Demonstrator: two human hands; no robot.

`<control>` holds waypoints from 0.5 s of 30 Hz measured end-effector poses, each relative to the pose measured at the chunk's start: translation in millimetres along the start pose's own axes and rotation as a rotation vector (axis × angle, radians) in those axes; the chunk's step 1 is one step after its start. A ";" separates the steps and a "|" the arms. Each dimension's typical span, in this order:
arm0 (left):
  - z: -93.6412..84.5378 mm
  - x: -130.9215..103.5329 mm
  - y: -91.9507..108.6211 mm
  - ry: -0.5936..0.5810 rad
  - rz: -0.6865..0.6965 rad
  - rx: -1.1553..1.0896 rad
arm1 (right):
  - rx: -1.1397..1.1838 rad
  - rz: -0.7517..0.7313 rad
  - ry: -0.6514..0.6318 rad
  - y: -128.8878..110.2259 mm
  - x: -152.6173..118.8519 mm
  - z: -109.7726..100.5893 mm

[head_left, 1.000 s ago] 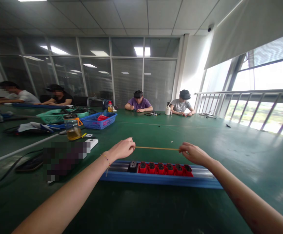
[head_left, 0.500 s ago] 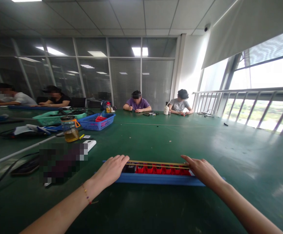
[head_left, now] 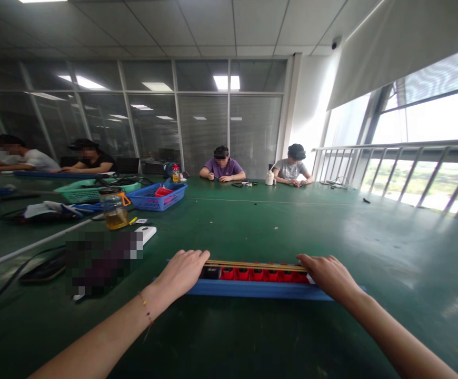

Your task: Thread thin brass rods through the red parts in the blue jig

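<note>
Yellow band (head_left: 252, 265), taut along blue tray (head_left: 258, 289) — ends in the grip of left hand (head_left: 185, 269) and right hand (head_left: 328, 275)

1. We are seeing a long, shallow blue tray (head_left: 260, 289) lying flat, running left to right.
2. We are holding a thin tan band (head_left: 252, 265) stretched straight along the tray's top, its strands nearly parallel.
3. We are viewing six red holders (head_left: 257, 275), dark-centred, standing in a row inside the tray.
4. We are noticing a dark block (head_left: 212, 273) sitting left of the tray's middle.
</note>
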State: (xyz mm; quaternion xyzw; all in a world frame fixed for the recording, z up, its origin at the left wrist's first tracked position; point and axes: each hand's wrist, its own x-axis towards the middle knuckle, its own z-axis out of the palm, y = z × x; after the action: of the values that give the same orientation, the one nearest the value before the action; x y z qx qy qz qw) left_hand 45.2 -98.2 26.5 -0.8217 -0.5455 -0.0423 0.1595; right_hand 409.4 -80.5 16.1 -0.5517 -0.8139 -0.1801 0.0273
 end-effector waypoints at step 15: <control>-12.3 -55.2 -40.0 0.271 -0.112 -0.060 | 0.282 0.063 0.088 47.7 -44.9 1.1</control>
State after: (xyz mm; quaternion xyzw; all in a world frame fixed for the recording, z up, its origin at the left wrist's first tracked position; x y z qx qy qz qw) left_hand -12.1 -136.7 33.3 -0.7812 -0.5624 -0.1777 0.2046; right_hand 470.4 -104.5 16.7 -0.5595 -0.8113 -0.0869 0.1457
